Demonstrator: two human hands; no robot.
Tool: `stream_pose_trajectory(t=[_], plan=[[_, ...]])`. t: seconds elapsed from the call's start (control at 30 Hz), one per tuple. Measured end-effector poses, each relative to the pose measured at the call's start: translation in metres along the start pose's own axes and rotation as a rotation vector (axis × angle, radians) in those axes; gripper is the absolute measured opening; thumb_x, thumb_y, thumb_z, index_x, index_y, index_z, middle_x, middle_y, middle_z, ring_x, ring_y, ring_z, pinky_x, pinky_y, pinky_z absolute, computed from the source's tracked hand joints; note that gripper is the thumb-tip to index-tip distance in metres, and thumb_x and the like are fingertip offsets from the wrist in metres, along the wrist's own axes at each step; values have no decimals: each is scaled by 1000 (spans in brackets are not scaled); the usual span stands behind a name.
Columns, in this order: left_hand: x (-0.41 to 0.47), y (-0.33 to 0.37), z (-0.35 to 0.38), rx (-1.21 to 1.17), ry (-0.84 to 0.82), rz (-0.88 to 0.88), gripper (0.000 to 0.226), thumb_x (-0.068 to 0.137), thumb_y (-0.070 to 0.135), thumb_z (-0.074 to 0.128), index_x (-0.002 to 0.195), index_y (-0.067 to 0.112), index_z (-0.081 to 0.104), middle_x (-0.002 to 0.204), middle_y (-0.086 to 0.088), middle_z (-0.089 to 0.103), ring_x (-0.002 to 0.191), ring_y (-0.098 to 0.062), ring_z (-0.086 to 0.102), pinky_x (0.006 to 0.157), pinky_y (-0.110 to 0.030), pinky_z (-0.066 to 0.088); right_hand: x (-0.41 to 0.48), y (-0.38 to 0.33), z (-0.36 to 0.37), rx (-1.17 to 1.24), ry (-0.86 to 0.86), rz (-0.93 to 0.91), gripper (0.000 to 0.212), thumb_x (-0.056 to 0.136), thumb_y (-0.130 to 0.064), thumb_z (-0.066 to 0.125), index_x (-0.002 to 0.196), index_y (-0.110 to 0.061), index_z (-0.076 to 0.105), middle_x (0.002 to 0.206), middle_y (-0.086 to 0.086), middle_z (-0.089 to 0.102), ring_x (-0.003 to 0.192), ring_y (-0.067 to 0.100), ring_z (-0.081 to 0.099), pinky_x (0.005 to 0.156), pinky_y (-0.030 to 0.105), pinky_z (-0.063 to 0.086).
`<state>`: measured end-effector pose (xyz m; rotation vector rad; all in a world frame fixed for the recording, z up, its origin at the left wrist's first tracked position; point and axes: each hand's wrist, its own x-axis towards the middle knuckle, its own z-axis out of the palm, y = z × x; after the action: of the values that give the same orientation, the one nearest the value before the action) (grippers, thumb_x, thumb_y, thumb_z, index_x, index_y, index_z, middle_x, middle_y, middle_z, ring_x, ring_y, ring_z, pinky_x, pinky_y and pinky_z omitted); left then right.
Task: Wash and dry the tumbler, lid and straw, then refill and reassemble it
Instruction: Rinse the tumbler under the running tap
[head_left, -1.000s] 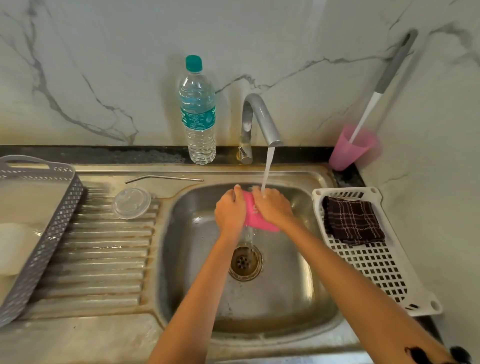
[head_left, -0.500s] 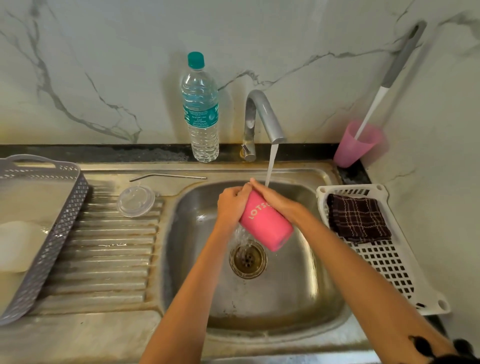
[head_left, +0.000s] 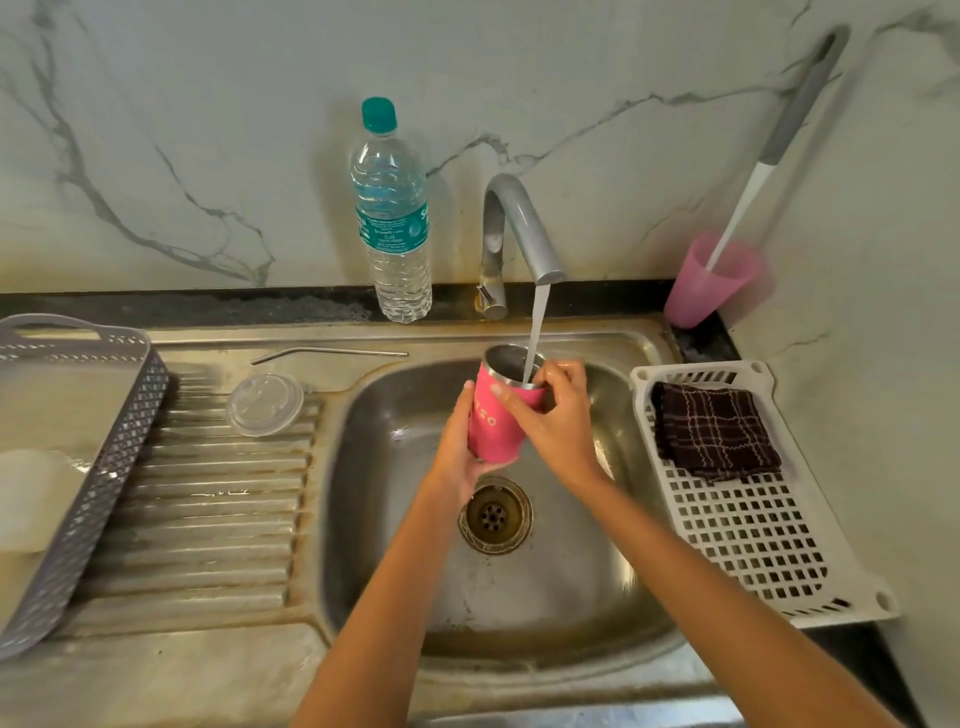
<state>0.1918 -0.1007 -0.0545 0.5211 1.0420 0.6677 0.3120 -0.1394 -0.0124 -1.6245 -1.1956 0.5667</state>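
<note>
Tumbler: pink steel-lined tumbler (head_left: 493, 421) upright over sink (head_left: 613, 597), tap stream (head_left: 535, 332) running inside.
Grip: left hand (head_left: 457, 457) cups base; right hand (head_left: 558, 415) pinches rim.
Risk: wet walls, filling weight; likely slip or overflow.

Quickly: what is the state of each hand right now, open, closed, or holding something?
Left hand: holding the pink tumbler, low on its side.
Right hand: holding the same tumbler near its rim.
</note>
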Motion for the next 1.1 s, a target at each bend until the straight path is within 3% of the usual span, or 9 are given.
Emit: stream_pose_trajectory(t=[0.1,0.2,0.3,0.4,0.57,0.67,0.8,0.87,1.1], plan=[[5,1,0,-134,80,53,85,65,71,72,130,19,57,122,-12,67,111,-27,65,89,-45,56,-1,9,-2,-261,-97,-209,36,90,-43,61,104,-11,69,135,7,41,121,9,42,102,18,38],[12,1,-6,-288,189,81,69,77,59,69,126,13,54,114,-14,66,103,-26,67,86,-40,57,-3,12,-7,-422,-155,-432,39,96,-38,49,92,-5,68,102,10,62,98,18,56,88,37,50],[9,3,1,-292,159,73,70,78,52,74,130,9,52,111,-13,64,96,-24,66,75,-36,58,-17,9,3,-301,-286,-100,29,97,-33,49,91,-8,62,83,7,64,77,20,59,70,37,50],[8,3,4,-205,172,74,78,72,48,80,135,14,50,113,-12,64,97,-26,65,76,-38,58,-22,5,13,-24,-530,294,36,88,-31,53,119,-14,57,109,9,63,102,21,60,94,40,49],[11,12,6,-158,151,66,54,80,43,74,127,19,59,111,-9,67,91,-19,67,59,-29,56,12,12,-19,-656,-815,-266,49,94,-37,54,137,-15,45,131,9,55,120,22,51,107,36,38],[19,24,4,-132,134,91,55,78,42,76,126,19,62,122,-11,67,103,-22,67,64,-31,57,14,-2,-10,-455,-757,-118,35,88,-22,60,121,-14,53,113,6,57,104,19,55,95,39,48],[17,24,3,-198,117,20,68,70,46,80,126,12,61,119,-17,67,105,-28,68,69,-37,59,26,-31,7,415,-617,739,39,84,-13,66,121,-7,55,111,11,60,104,22,59,84,32,50],[16,19,2,-233,145,24,59,79,49,73,122,12,62,113,-15,69,100,-26,70,68,-35,59,34,-34,16,707,-481,843,32,85,-21,68,113,-7,61,108,10,64,99,23,63,82,33,52],[13,17,-14,-174,211,-82,48,86,43,70,120,11,60,108,-11,68,94,-22,68,55,-32,59,23,-4,0,-706,-971,-233,51,91,-40,57,134,-13,51,135,10,55,125,24,49,108,32,34]])
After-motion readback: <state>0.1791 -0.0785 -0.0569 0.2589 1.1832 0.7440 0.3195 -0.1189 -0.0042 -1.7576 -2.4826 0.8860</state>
